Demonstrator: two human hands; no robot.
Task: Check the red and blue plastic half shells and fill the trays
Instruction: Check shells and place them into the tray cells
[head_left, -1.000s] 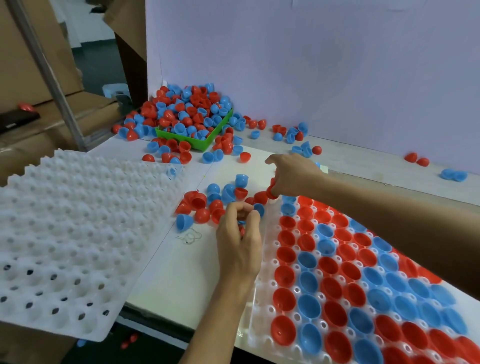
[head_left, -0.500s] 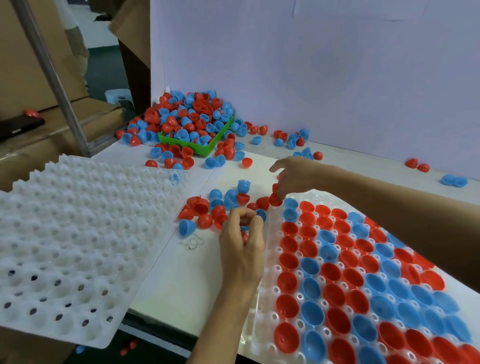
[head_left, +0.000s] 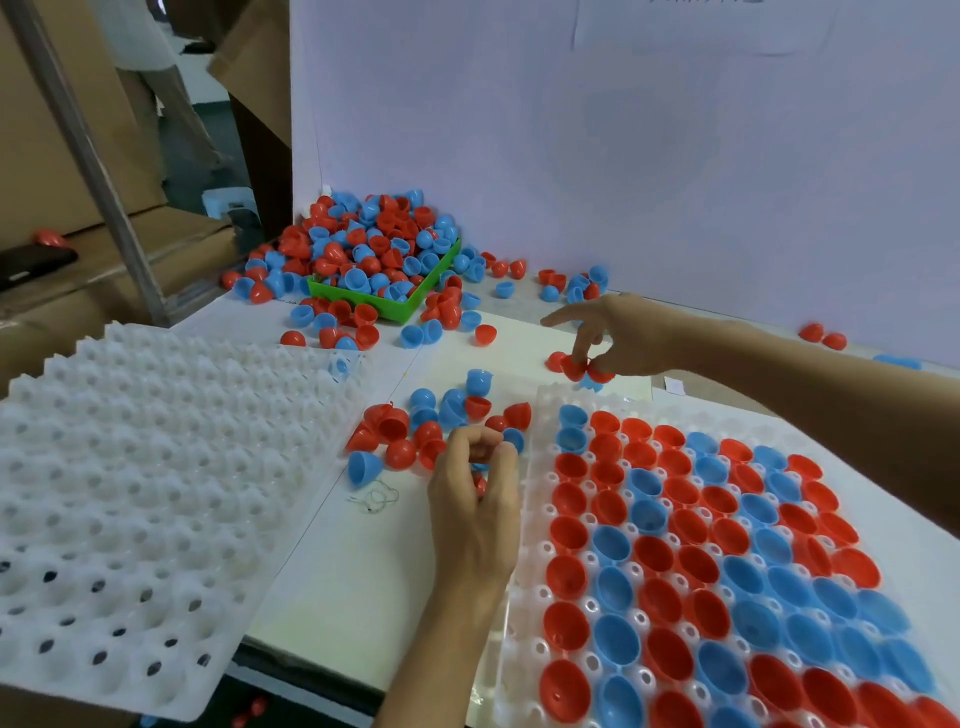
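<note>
We are sorting red and blue half shells into a tray.

Nearest right, the clear tray is holding rows of red and blue shells, open sides up. At its left edge our left hand is curling its fingers around small shells. The white tray is lying to the left. Farther, our right hand is pinching red shells, its index finger straight. Farthest, the green bin is overflowing.

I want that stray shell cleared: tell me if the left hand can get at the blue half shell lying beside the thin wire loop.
Probably yes: the blue half shell lies uncovered on the table just left of the left hand. But its fingers already pinch something.
</note>
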